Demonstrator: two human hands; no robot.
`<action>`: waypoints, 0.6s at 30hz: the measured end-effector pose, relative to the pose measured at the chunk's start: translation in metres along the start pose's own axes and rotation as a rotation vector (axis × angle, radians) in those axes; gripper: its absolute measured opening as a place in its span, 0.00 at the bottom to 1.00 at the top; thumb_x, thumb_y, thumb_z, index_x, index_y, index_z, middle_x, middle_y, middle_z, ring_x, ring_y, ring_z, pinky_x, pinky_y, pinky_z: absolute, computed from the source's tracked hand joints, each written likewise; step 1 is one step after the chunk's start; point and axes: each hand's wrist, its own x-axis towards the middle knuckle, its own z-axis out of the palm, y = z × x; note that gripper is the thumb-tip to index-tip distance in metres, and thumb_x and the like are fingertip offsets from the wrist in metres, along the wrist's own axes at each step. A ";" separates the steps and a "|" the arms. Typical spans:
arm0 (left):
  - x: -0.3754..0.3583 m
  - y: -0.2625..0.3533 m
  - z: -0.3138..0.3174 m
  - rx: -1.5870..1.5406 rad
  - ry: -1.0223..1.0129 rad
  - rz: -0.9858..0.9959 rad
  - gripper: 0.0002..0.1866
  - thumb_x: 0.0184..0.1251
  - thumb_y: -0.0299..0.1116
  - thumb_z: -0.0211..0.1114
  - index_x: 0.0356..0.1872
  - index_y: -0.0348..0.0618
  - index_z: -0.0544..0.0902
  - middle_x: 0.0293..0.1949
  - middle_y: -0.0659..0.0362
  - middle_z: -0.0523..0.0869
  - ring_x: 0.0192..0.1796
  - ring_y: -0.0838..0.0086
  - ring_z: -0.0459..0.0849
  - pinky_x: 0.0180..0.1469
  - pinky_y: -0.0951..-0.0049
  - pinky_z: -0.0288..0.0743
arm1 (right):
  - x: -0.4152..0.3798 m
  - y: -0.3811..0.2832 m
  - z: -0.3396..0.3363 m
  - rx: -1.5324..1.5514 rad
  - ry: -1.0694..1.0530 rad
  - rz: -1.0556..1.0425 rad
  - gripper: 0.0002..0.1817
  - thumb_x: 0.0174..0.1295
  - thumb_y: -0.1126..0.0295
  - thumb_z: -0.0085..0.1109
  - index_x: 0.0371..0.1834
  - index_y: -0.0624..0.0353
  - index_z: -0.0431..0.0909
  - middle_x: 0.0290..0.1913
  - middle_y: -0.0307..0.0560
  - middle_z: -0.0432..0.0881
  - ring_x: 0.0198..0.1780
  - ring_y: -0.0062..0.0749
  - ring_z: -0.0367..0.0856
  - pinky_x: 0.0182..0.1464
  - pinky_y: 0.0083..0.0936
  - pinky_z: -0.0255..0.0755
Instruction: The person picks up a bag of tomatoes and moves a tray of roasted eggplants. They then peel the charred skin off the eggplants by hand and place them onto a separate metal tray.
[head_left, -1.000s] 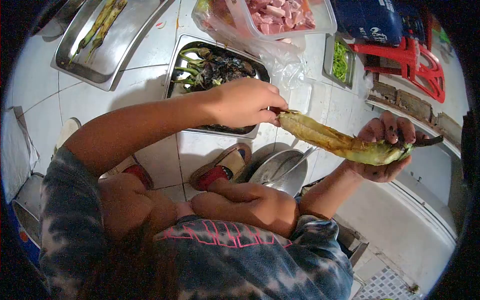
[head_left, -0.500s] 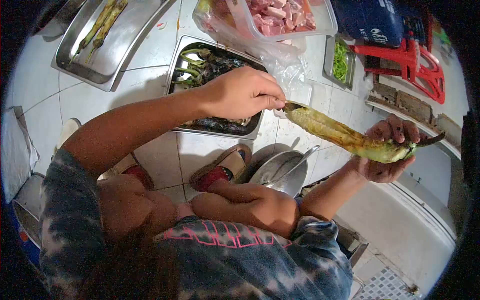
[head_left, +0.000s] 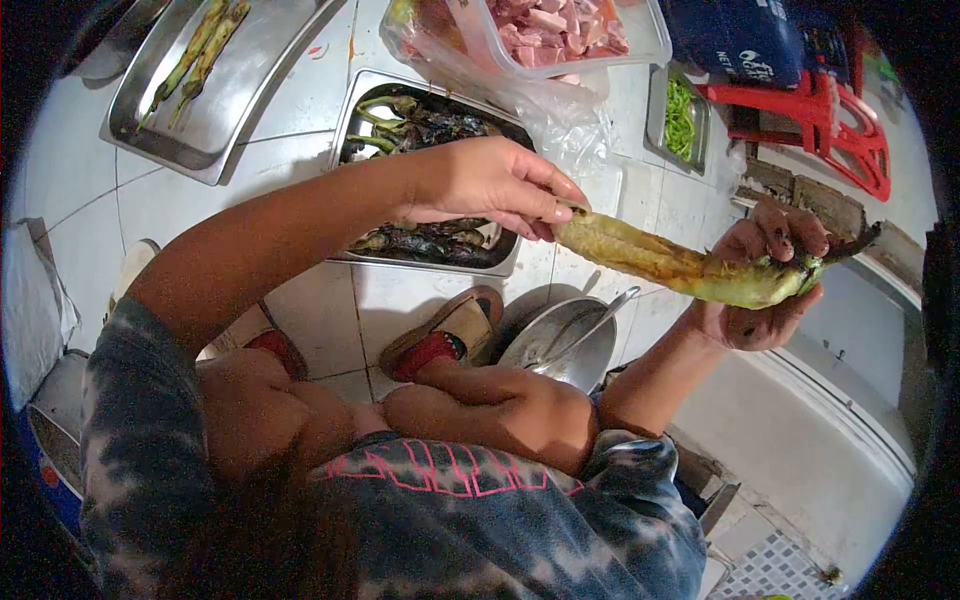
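Observation:
A roasted eggplant [head_left: 660,260], mostly peeled to yellow-green flesh, is held in the air between my two hands. My left hand [head_left: 500,185] pinches its narrow tip, where a small dark scrap of skin shows. My right hand [head_left: 765,270] wraps round the stem end, and its fingertips carry charred black bits. The dark stem sticks out past that hand to the right. Below my left forearm lies a metal tray [head_left: 510,265] with several charred, unpeeled eggplants [head_left: 430,240], partly hidden by the arm.
Peeled eggplants [head_left: 205,65] lie in a metal pan [head_left: 200,165] at upper left. A plastic tub [head_left: 655,50] of cut meat [head_left: 565,30], sliced greens [head_left: 680,120] and a red stool [head_left: 835,120] stand at the back. A metal bowl [head_left: 590,370] with a spoon [head_left: 600,320] sits by my foot.
Both hands and the eggplant have shifted slightly left, with the stem end a little higher. My left fingers have spread and turned at the tip.

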 end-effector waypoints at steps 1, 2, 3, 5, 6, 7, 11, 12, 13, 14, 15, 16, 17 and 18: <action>-0.001 0.002 0.001 0.031 0.036 0.004 0.18 0.56 0.30 0.54 0.48 0.37 0.68 0.39 0.58 0.76 0.40 0.78 0.75 0.46 0.81 0.68 | 0.001 0.001 0.001 -0.001 -0.009 -0.016 0.23 0.50 0.65 0.53 0.48 0.54 0.58 0.39 0.34 0.63 0.36 0.25 0.58 0.33 0.19 0.53; -0.003 0.004 0.004 0.062 0.072 0.008 0.17 0.55 0.31 0.55 0.46 0.37 0.70 0.38 0.59 0.77 0.39 0.79 0.75 0.45 0.82 0.68 | 0.000 0.001 0.000 -0.005 -0.005 -0.020 0.22 0.50 0.65 0.52 0.48 0.54 0.58 0.39 0.34 0.63 0.37 0.25 0.58 0.33 0.19 0.53; -0.003 0.004 0.005 0.092 0.108 0.012 0.16 0.55 0.32 0.56 0.44 0.37 0.71 0.36 0.59 0.77 0.38 0.80 0.75 0.44 0.82 0.68 | 0.000 0.001 -0.001 -0.010 -0.002 -0.024 0.22 0.50 0.65 0.52 0.48 0.54 0.59 0.40 0.35 0.63 0.37 0.25 0.58 0.33 0.19 0.53; -0.001 0.003 0.004 0.205 0.128 0.056 0.14 0.53 0.32 0.58 0.41 0.37 0.74 0.33 0.61 0.78 0.36 0.82 0.75 0.42 0.83 0.67 | -0.001 0.000 0.000 -0.024 0.009 -0.025 0.21 0.49 0.66 0.53 0.47 0.55 0.61 0.40 0.35 0.63 0.38 0.26 0.58 0.35 0.19 0.54; 0.000 0.002 0.004 0.261 0.138 0.077 0.13 0.53 0.32 0.58 0.39 0.37 0.75 0.32 0.61 0.79 0.35 0.83 0.74 0.41 0.83 0.67 | 0.000 0.000 0.001 -0.034 0.017 -0.022 0.20 0.48 0.68 0.53 0.46 0.56 0.62 0.40 0.35 0.64 0.38 0.26 0.58 0.36 0.19 0.54; 0.000 0.002 0.003 0.293 0.157 0.097 0.12 0.53 0.32 0.59 0.37 0.37 0.76 0.31 0.62 0.79 0.35 0.83 0.74 0.41 0.83 0.67 | 0.000 0.000 0.002 -0.043 0.025 -0.020 0.19 0.48 0.69 0.54 0.45 0.57 0.64 0.40 0.36 0.64 0.39 0.26 0.59 0.37 0.19 0.55; 0.002 0.000 0.000 0.376 0.230 0.180 0.10 0.51 0.31 0.60 0.34 0.37 0.78 0.29 0.62 0.79 0.34 0.85 0.74 0.39 0.84 0.67 | -0.001 0.000 0.001 -0.053 0.026 -0.026 0.20 0.49 0.69 0.53 0.46 0.57 0.62 0.41 0.36 0.64 0.39 0.27 0.58 0.39 0.20 0.54; 0.002 0.000 0.001 0.386 0.247 0.201 0.10 0.51 0.31 0.60 0.33 0.37 0.78 0.30 0.62 0.79 0.33 0.84 0.74 0.38 0.84 0.67 | -0.001 0.000 0.001 -0.063 0.025 -0.022 0.20 0.49 0.69 0.52 0.46 0.57 0.61 0.41 0.37 0.63 0.39 0.27 0.58 0.40 0.21 0.54; 0.002 0.001 0.001 0.365 0.260 0.178 0.10 0.51 0.31 0.60 0.34 0.37 0.78 0.30 0.62 0.79 0.33 0.84 0.74 0.38 0.84 0.67 | -0.001 0.000 0.000 -0.073 0.025 -0.019 0.20 0.49 0.69 0.52 0.46 0.57 0.61 0.42 0.37 0.63 0.39 0.27 0.58 0.40 0.21 0.54; 0.000 0.004 0.001 0.344 0.273 0.155 0.10 0.51 0.30 0.60 0.34 0.37 0.78 0.30 0.61 0.79 0.33 0.84 0.74 0.38 0.84 0.68 | 0.000 -0.001 -0.001 -0.071 0.024 -0.018 0.20 0.50 0.69 0.52 0.46 0.57 0.60 0.42 0.37 0.63 0.40 0.27 0.58 0.41 0.22 0.54; -0.001 0.005 0.001 0.323 0.286 0.132 0.10 0.51 0.30 0.60 0.34 0.37 0.77 0.30 0.61 0.79 0.33 0.84 0.75 0.37 0.84 0.68 | 0.000 -0.001 -0.002 -0.069 0.022 -0.017 0.20 0.50 0.69 0.52 0.46 0.57 0.60 0.42 0.37 0.63 0.40 0.27 0.58 0.41 0.22 0.54; 0.000 0.004 0.000 0.320 0.305 0.145 0.10 0.50 0.30 0.60 0.33 0.36 0.78 0.29 0.61 0.79 0.32 0.84 0.74 0.36 0.84 0.68 | 0.000 -0.002 -0.003 -0.067 0.021 -0.016 0.20 0.50 0.69 0.52 0.47 0.57 0.59 0.43 0.37 0.63 0.40 0.28 0.58 0.42 0.23 0.54; 0.002 0.002 -0.003 0.318 0.323 0.158 0.10 0.50 0.30 0.61 0.33 0.36 0.78 0.28 0.61 0.79 0.31 0.84 0.74 0.35 0.85 0.68 | 0.000 -0.002 -0.004 -0.063 0.025 -0.016 0.20 0.51 0.69 0.51 0.47 0.57 0.60 0.43 0.37 0.63 0.41 0.28 0.59 0.42 0.23 0.54; 0.003 0.001 -0.005 0.316 0.341 0.172 0.10 0.49 0.31 0.62 0.32 0.36 0.78 0.27 0.62 0.79 0.30 0.84 0.74 0.35 0.85 0.67 | 0.000 -0.002 -0.005 -0.060 0.028 -0.016 0.19 0.51 0.68 0.51 0.47 0.57 0.60 0.43 0.37 0.63 0.42 0.28 0.59 0.43 0.24 0.54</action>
